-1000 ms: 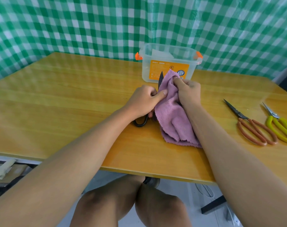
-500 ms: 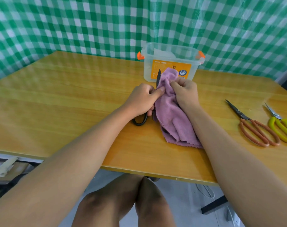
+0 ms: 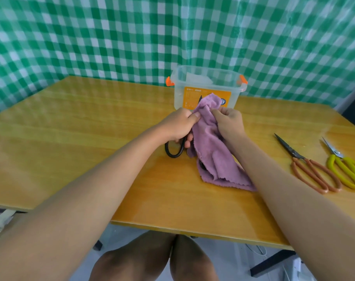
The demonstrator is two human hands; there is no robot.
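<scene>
Scissors (image 3: 173, 149) with black handles are sitting mid-counter (image 3: 71, 128) in your left hand (image 3: 177, 124), whose fingers (image 3: 188, 143) are clenching the handles, while your right hand (image 3: 229, 122) is pinching the purple cloth (image 3: 215, 155) around the blade. Behind them, the clear box (image 3: 205, 86) is showing an orange label (image 3: 192, 96), its writing too blurred to read

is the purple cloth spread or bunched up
Bunched up: the purple cloth is crumpled round the black scissors in the left hand, pinched by the right hand.
</scene>
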